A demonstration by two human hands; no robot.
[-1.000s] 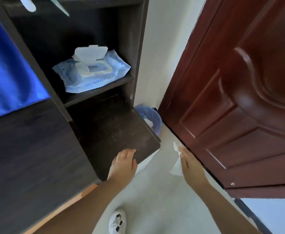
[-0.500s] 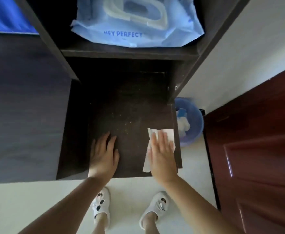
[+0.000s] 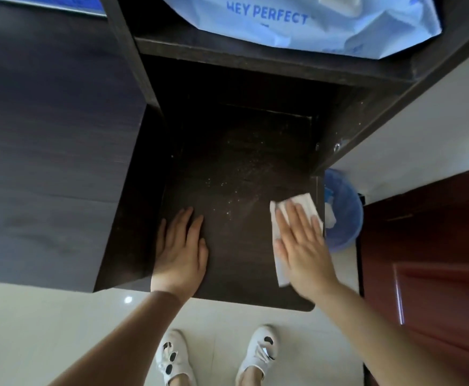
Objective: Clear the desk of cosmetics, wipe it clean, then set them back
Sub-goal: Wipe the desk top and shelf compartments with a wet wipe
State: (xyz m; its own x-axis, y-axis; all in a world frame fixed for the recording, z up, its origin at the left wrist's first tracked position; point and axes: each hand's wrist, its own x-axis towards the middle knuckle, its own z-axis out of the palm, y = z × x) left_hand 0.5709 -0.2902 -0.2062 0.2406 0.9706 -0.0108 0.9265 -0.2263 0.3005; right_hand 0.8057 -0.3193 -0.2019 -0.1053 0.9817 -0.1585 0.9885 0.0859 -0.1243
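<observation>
Desk surface [image 3: 236, 246]: dark wood, bare of cosmetics, none of which are in view; pale specks and dust scattered ahead of and between the two hands, so the wiping step looks barely begun. Right hand [image 3: 301, 246]: fingers straight and together, palm flat, pressing a white wipe [image 3: 279, 240] onto the desk near its right edge; the flat press likely spreads contact for a broad sweep. Left hand [image 3: 180, 252]: fingers extended and slightly spread, resting flat on the desk, well apart from the wipe, probably bracing the body while the other arm works. Blue bin [image 3: 344, 215]: on the floor just right of the right hand, below the desk edge, handy for pushed crumbs or the spent wipe. Pack of wet wipes [image 3: 311, 26]: on the shelf above, far ahead of both hands.
</observation>
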